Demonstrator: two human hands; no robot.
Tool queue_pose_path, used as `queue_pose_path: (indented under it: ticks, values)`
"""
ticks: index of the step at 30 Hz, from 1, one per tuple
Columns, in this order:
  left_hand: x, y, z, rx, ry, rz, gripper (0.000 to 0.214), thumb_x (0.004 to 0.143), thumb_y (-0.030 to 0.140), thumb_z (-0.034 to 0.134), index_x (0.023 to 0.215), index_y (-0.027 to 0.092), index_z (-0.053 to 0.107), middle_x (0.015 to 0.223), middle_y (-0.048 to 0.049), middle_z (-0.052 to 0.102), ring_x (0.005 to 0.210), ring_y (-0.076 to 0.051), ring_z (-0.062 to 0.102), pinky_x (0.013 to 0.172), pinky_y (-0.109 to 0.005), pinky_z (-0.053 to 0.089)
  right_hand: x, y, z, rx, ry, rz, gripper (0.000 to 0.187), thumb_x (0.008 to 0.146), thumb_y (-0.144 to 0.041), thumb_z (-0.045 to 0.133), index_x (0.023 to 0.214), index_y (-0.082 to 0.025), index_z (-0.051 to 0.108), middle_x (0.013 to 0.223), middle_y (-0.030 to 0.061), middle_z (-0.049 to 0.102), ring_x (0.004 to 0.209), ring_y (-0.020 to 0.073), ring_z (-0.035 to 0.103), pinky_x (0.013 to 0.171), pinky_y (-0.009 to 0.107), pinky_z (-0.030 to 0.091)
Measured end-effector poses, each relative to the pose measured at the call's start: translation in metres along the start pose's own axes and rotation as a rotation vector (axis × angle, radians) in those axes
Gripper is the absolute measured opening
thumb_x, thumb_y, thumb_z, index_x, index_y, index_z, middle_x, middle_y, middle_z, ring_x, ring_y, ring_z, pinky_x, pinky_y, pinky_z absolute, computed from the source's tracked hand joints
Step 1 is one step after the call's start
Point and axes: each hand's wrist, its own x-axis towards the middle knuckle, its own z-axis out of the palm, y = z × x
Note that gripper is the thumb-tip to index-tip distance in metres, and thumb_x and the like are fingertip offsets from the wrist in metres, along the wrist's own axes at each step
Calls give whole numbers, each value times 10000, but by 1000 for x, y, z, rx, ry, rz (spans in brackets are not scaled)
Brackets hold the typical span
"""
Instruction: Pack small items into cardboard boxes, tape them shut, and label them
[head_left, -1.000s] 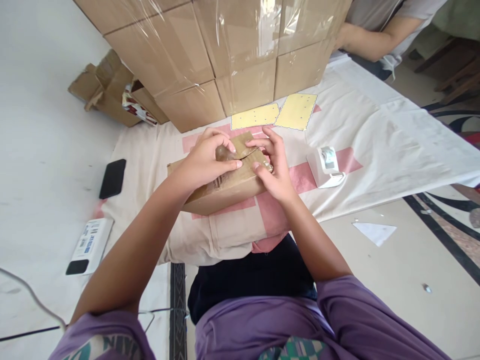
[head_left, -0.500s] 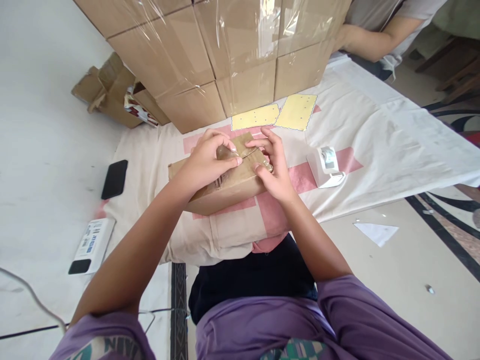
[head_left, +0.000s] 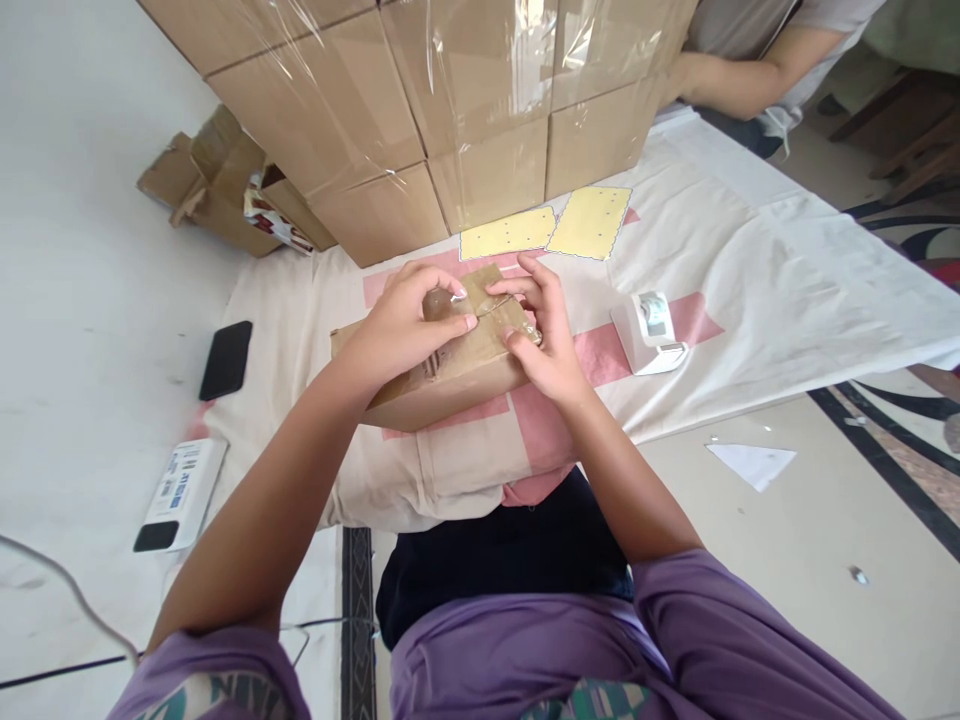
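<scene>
The table (head_left: 787,280) carries a cream cloth with pink blocks; its near edge lies in front of the person. A stack of cartons (head_left: 360,110), wrapped in clear film, stands at the far edge. Beyond the far right end of the stack, another person's forearm (head_left: 750,85) extends behind it. Opened cartons (head_left: 240,215) lie against the stack's left side, near the table's far left corner.

The cardboard box (head_left: 450,392) lies near the middle of the table's near edge, slightly askew to it, long side facing the person. Its top bears glossy tape and a raised flap (head_left: 484,287).

The left hand (head_left: 409,315) rests over the top of the box, fingers curled, thumb and forefinger close together beside the flap; whether they grip the tape cannot be told. The right hand (head_left: 547,330) is part-open at the right end of the box, forefinger on the flap, thumb apart from it on the top face.

Two yellow sheets (head_left: 592,225) lie between box and stack. A white tape dispenser (head_left: 642,335) stands right of the box, toward the near edge. A black phone (head_left: 226,360) lies by the left edge.
</scene>
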Motion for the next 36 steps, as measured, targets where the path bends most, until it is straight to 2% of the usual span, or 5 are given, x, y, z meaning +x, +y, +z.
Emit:
queue_pose_path:
  ticks: [12, 27, 29, 32, 36]
  values:
    - [-9, 13, -1, -223, 53, -56, 108, 833, 328, 736, 882, 238, 702, 1204, -24, 686, 1222, -270, 615, 1150, -473, 430, 0, 3, 0, -5, 5, -21, 703, 988, -537, 553, 1592, -332, 259, 1403, 97, 620, 1296, 291, 574, 1073, 532, 498]
    - [-14, 6, 5, 6, 19, -30, 215, 815, 362, 763, 993, 290, 666, 1338, -22, 560, 1367, -307, 481, 1211, -531, 322, 1, -1, 1, 19, 21, -8, 675, 977, -565, 554, 1567, -324, 332, 1305, 89, 652, 1281, 295, 576, 1090, 537, 488]
    - [-14, 7, 5, 14, 15, -44, 208, 823, 365, 758, 995, 292, 667, 1364, -21, 548, 1385, -312, 464, 1220, -548, 296, 2, -3, -1, 13, 21, -35, 563, 981, -554, 550, 1491, -329, 467, 1285, 82, 657, 1269, 301, 572, 1100, 559, 474]
    - [-14, 9, 3, 11, -3, -75, 193, 826, 359, 761, 983, 292, 672, 1378, -20, 542, 1375, -321, 466, 1206, -566, 302, 3, -4, -2, -31, 1, -91, 317, 998, -532, 526, 1158, -332, 714, 1279, 68, 651, 1278, 314, 545, 1125, 602, 431]
    - [-15, 10, 2, 16, -11, -61, 154, 847, 363, 742, 970, 291, 681, 1331, -18, 562, 1285, -306, 522, 1160, -540, 355, 2, -5, -4, -59, 1, -94, 328, 999, -513, 523, 907, -332, 780, 1346, 48, 593, 1359, 331, 474, 1139, 630, 390]
